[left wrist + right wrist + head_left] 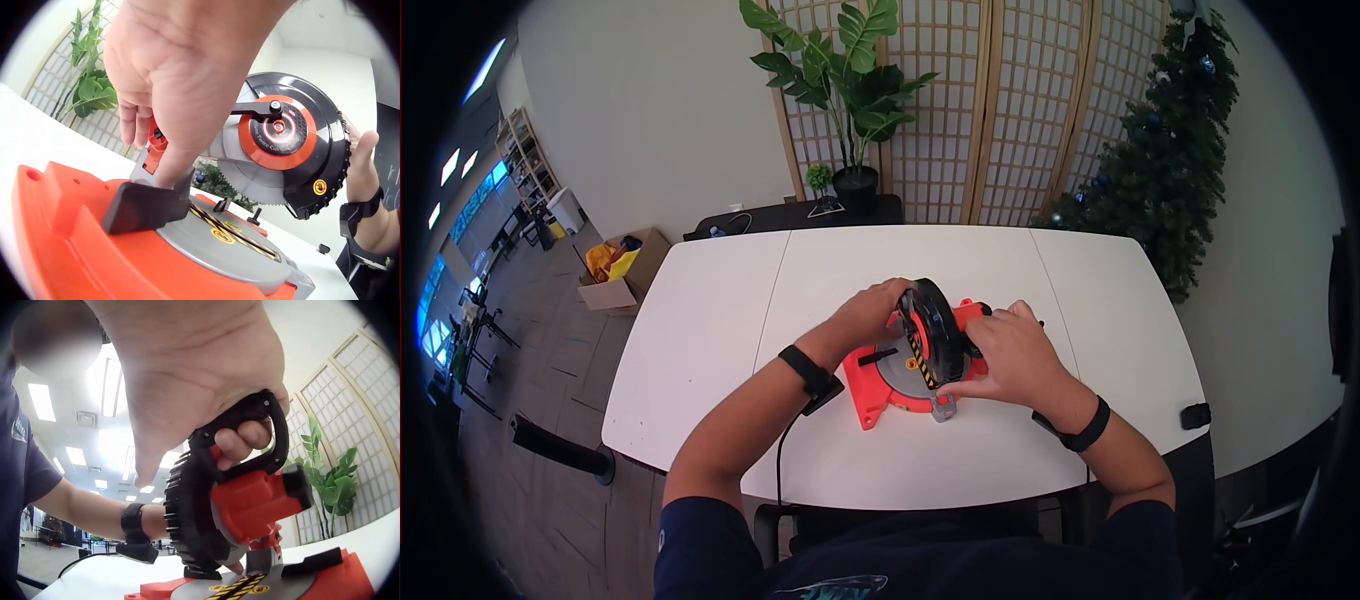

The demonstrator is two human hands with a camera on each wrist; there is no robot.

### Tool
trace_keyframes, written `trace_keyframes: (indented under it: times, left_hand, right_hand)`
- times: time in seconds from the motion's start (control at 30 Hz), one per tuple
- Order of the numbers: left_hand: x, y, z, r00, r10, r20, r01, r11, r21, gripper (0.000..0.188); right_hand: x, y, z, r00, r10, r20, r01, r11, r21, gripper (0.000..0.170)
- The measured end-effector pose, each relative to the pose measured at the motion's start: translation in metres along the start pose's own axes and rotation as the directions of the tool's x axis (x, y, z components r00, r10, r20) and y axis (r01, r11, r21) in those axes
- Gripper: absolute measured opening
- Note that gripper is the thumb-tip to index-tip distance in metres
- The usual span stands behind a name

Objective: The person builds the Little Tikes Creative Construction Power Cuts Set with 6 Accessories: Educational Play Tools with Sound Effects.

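A toy miter saw in red, grey and black stands on the white table, its black blade guard raised over the round grey turntable. My right hand grips the black loop handle, with fingers curled through it and the thumb stretched along the guard side. At the back of the red base, my left hand holds the red hinge post, its thumb down beside the black fence piece. A grey toothed blade shows under the guard. Some left fingers are hidden behind the post.
The white table surrounds the saw, with a small black object at its right edge. Behind are a black bench, a potted plant and a folding screen. A cardboard box sits on the floor at left.
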State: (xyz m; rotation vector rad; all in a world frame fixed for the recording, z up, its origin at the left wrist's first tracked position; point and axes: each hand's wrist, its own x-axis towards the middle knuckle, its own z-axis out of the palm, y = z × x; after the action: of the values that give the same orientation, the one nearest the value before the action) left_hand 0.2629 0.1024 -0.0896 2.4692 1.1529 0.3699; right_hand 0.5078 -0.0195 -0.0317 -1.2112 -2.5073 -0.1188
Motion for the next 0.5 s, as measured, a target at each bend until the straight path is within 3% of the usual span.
trace_keyframes:
  times: [0.23,0.5]
  left_hand:
    - [-0.002,-0.006,0.005,0.997,0.072,-0.033,-0.073,0.997,-0.027,0.074]
    - [0.001,-0.011,0.014,0.990,0.101,-0.096,-0.098,0.995,0.036,0.063]
  right_hand:
    - [-0.015,-0.004,0.007,0.998,-0.008,0.064,0.012,0.998,-0.055,0.074]
    - [-0.033,-0.004,0.025,0.995,-0.041,0.095,0.047,0.997,-0.061,0.076]
